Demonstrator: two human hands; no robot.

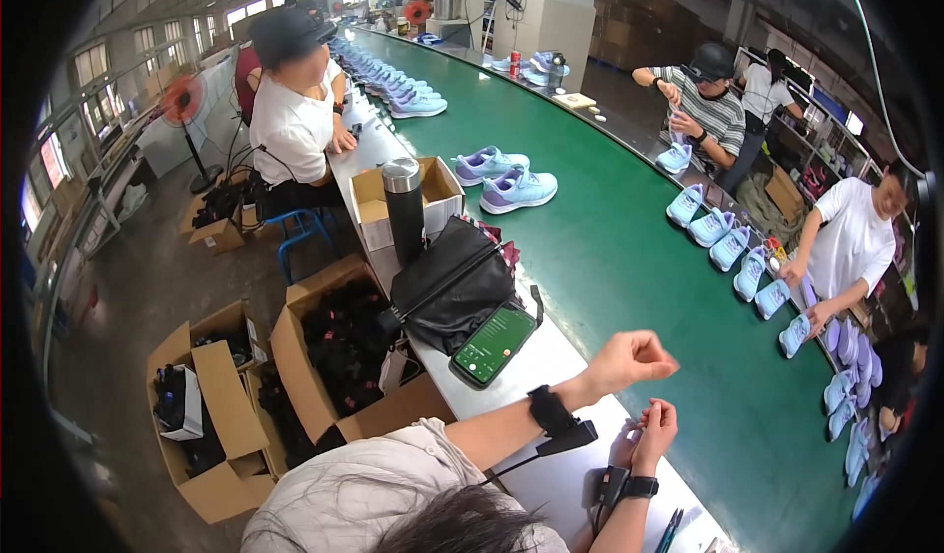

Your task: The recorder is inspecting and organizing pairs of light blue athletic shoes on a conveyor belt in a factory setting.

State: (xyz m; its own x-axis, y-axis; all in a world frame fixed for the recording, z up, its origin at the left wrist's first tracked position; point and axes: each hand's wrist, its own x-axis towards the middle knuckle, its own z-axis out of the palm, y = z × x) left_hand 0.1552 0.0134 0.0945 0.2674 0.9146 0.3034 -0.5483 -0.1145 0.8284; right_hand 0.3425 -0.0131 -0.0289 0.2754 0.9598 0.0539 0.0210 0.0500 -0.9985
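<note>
My left hand (632,358) is raised over the near edge of the green conveyor belt (615,248), its fingers curled and pinched together. Just below it, my right hand (654,437) hovers above the metal table edge (551,351), fingers also bent closed. Whether either hand holds anything small is hidden. The two hands are close but apart. A black strap (553,412) with a small device circles my left wrist, and a similar band (639,487) my right. Nearest my hands on the table lies a phone (495,347) with a lit screen, against a black bag (454,280).
A dark thermos (403,214) stands by a cardboard box (441,191). Two light-blue sneakers (519,191) sit on the belt. Open cartons (329,347) of dark items fill the floor at left. A slim tool (671,530) lies at lower right. Co-workers handle shoes across the belt.
</note>
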